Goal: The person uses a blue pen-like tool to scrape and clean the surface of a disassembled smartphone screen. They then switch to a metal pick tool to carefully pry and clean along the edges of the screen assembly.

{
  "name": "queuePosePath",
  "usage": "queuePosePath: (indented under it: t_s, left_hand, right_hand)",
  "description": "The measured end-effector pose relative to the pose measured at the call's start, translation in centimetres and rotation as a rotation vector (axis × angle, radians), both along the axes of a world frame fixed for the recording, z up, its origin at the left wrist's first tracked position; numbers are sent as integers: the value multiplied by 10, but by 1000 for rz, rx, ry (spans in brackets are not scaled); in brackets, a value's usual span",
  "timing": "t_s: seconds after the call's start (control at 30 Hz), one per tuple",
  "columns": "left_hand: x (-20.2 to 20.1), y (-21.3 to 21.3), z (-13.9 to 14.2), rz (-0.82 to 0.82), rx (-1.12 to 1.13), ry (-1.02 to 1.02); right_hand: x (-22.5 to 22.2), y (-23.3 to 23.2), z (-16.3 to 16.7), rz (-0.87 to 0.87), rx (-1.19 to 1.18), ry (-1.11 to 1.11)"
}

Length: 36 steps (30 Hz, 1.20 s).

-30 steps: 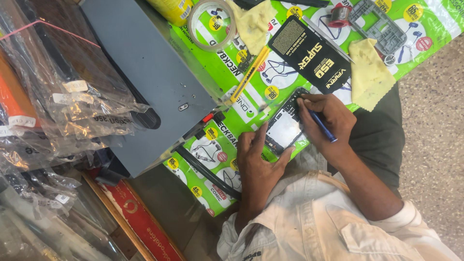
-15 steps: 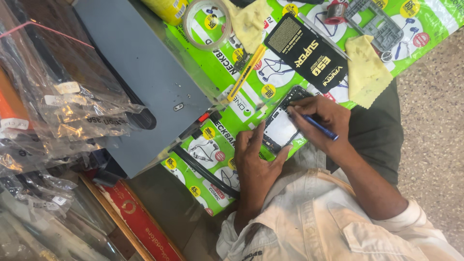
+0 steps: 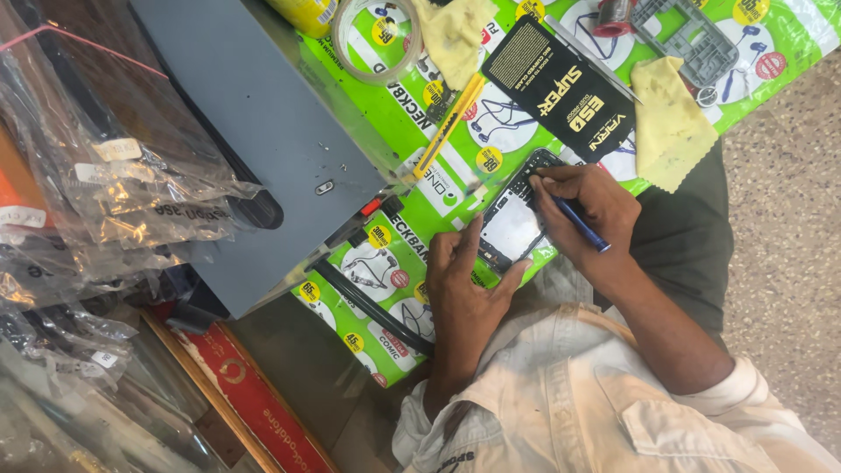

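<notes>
A dark opened phone (image 3: 512, 223) with its back off lies on the green printed mat (image 3: 420, 114). My left hand (image 3: 469, 285) grips the phone's near end, thumb and fingers on either side. My right hand (image 3: 587, 210) holds a thin blue screwdriver (image 3: 578, 223) like a pen, its tip down on the phone's upper right part. Both sleeves are cream coloured.
A flat black packet (image 3: 561, 83), two yellow cloths (image 3: 670, 123), a roll of clear tape (image 3: 377, 39), a yellow pencil-like tool (image 3: 451, 123) and a grey plastic frame (image 3: 688, 39) lie on the mat. A grey box (image 3: 254, 131) and clear bags (image 3: 105, 175) stand left.
The view has shifted a little. My right hand with the screwdriver stays on the phone's upper part with only small movement; my left hand keeps its hold.
</notes>
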State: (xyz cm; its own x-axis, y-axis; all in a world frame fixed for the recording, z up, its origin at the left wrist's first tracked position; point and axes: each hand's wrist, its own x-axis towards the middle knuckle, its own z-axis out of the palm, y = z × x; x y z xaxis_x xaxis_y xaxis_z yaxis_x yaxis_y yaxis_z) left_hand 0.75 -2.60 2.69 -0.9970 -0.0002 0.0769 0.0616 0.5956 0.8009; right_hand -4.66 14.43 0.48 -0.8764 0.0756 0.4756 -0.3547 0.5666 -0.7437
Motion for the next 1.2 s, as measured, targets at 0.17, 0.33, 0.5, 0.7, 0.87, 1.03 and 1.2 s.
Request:
queuePosePath:
  t_s: [0.17,0.33,0.5,0.7,0.87,1.03,1.2]
  left_hand:
    - [0,0,0,2,3,-2]
    - [1,1,2,10,9,6]
    - [0,2,3,28,16,9]
    - [-1,3,3,26,12,29]
    - [0,2,2,24,2,6]
    - [0,1,2,16,0,-1]
    - [-1,1,3,25,-5,9]
  right_hand:
    - [0,-1,0,-13,-37,-19]
    - [2,1,-6,-24,-156,-83]
    - [3,6,-11,55,-306,-149]
    - [3,6,-8,48,-239,-135]
    - [0,1,-3,-6,-2,2]
    - [-1,-3,-1,-13,23,47]
    - [-3,-5,-4,-74,52,63]
